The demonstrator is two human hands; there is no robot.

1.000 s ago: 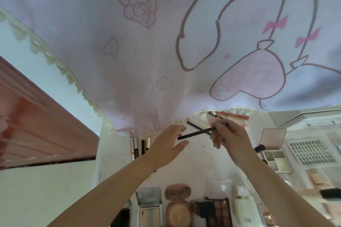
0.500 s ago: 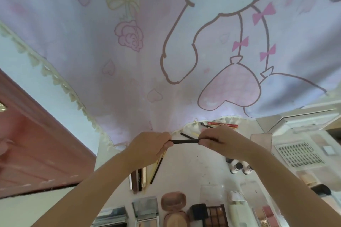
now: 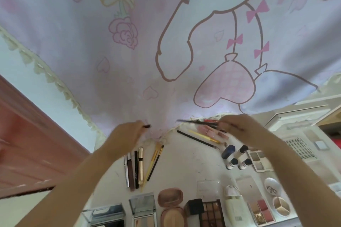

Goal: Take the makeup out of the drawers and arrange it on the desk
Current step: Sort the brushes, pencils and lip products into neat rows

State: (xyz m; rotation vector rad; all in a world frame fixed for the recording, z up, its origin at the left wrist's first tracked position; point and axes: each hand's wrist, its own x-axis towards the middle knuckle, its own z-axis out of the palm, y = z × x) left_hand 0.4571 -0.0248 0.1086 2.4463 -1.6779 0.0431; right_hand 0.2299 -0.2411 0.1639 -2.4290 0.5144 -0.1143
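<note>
Fingers of the left hand (image 3: pixel 127 133) are curled round a small black cap (image 3: pixel 147 126), and only its dark tip pokes out toward the right. Fingers of the right hand (image 3: pixel 238 131) pinch a thin black pencil (image 3: pixel 191 121). The pencil lies almost flat, and its long side runs left to right. Its thin tip points left, toward the cap, and its other end is hidden in the hand. Both pieces are held up in the air over the back of the white desk (image 3: pixel 184 162), just in front of the pink cartoon cloth (image 3: pixel 147 51). The picture is blurry here.

Half a second ago the two hands were close and the pencil was one long black stick between them. Now the hands are apart, with a gap between cap and pencil tip.

Below the left hand, a row of pens and tubes (image 3: pixel 133 167) lies side by side, pointing away from the person. Two yellow brushes (image 3: pixel 154 162) lean next to them. Under the right hand lie another black pencil (image 3: pixel 197 139) and a yellow one (image 3: pixel 203 136), both slanting. Small bottles (image 3: pixel 238 158) and palettes (image 3: pixel 212 212) sit nearer the front.
</note>
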